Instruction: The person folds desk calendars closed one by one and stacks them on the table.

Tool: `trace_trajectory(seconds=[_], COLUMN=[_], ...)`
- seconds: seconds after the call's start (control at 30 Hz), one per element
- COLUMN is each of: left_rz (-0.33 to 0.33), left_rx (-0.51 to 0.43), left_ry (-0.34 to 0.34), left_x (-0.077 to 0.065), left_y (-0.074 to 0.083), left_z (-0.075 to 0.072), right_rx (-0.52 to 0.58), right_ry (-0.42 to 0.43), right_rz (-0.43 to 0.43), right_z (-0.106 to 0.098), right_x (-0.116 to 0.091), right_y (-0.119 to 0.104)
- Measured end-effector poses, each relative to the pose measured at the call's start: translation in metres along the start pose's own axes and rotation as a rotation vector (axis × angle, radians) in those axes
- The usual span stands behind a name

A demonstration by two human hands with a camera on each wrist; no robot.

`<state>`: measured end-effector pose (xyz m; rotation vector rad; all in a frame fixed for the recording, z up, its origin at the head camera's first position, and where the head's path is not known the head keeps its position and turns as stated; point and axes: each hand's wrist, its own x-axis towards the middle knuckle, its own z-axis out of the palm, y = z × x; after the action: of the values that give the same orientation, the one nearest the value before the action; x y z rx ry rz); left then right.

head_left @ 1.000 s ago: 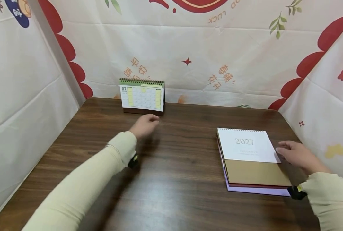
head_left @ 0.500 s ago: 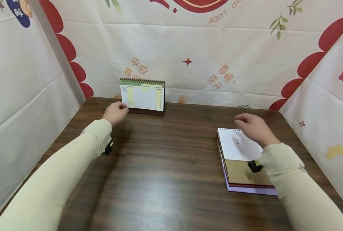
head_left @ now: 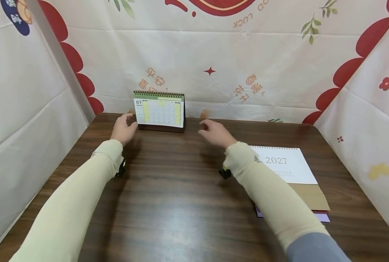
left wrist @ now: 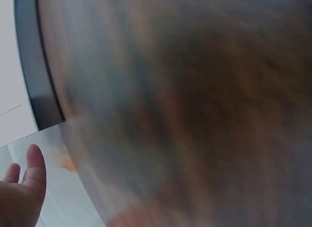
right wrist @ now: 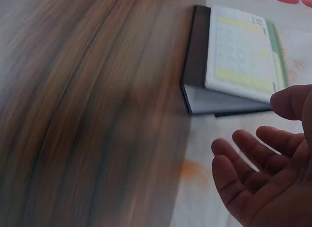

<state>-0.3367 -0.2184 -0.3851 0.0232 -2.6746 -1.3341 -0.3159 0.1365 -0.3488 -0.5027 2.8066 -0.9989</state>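
Observation:
A desk calendar with a green top band and a spiral binding stands upright at the back left of the table, its page marked 07. Beside its left edge is my left hand, thumb and fingers spread apart; whether it touches the calendar I cannot tell. My right hand hovers to the right of the calendar, a gap between them, and holds nothing. The right wrist view shows its fingers loosely bent and apart, with the calendar's open side beyond. In the left wrist view, fingers show near the calendar's lower corner.
A white 2027 calendar lies on a stack at the right, over a tan board and a purple item. My right forearm passes above part of it. Printed white cloth walls the brown wooden table at the back and sides.
My right hand has swept left from beside the stack to the right of the standing calendar. My left hand has moved left from before the calendar to its left edge. Both calendars stay put.

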Motion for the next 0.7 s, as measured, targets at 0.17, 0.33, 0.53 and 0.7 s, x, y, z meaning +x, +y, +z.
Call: trace_trajectory(seconds=[0.17,0.33,0.53,0.7], left_rz=[-0.07,-0.071,-0.021,-0.114], left_rx=[-0.11,-0.14,-0.272,-0.378], left_ry=[0.034,-0.079,-0.104,-0.059], left_x=[0.008,0.014,0.021,0.026], left_y=[0.014,0.028,0.028,0.027], left_z=[-0.004,0.001,0.017,0.02], right_rx=[0.085,0.258,0.43,0.479], right_ry=[0.021,0.011,-0.071,-0.032], right_rz=[-0.006,0.05,0.094,0.09], right_z=[0.033,0.055,0.06,0.058], right_x=[0.036,0.053,0.055,0.052], right_y=[-0.022,-0.031,-0.028,-0.022])
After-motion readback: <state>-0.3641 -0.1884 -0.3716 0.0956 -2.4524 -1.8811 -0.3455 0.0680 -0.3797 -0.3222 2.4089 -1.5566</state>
